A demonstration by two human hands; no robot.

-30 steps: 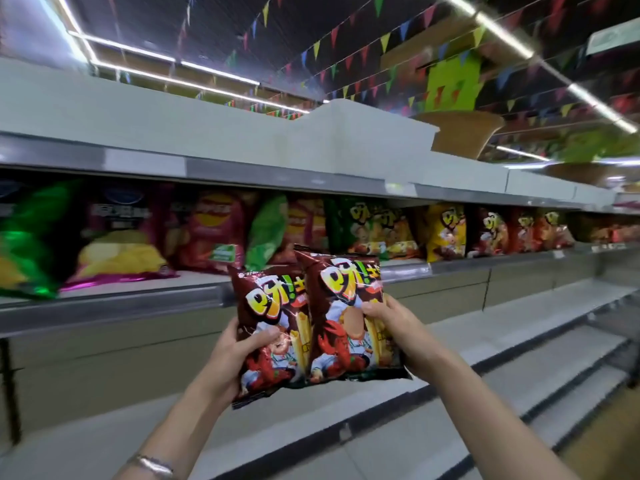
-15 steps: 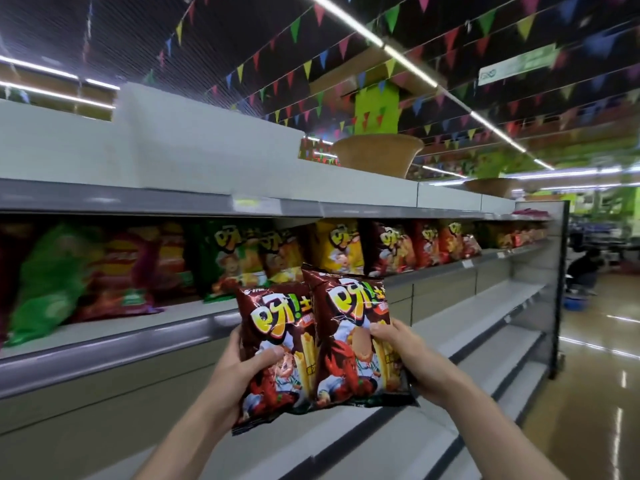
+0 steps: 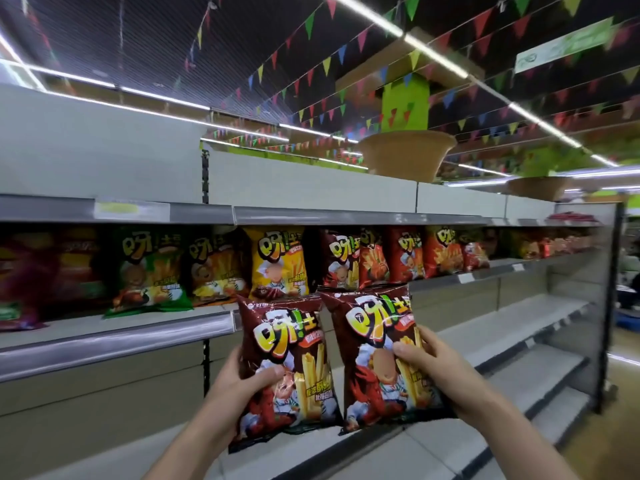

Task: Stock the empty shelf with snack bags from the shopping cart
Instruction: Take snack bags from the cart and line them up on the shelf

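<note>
Two dark brown snack bags with yellow lettering and a cartoon chef are held up side by side before the shelving. My left hand grips the left bag at its lower left edge, thumb across the front. My right hand grips the right bag at its right side, thumb on the front. Behind them a stocked shelf carries a row of green, yellow, brown and red snack bags. Bare shelves run below and to the right. The shopping cart is out of view.
A bare top shelf runs above the stocked row. The shelving unit ends at a grey end panel on the right, with the aisle floor beyond it. Pennant strings and strip lights hang overhead.
The view has swung to the right along the shelving, bringing the yellow and brown bags behind my hands. Both hands keep their hold, and the two bags have drawn slightly apart.
</note>
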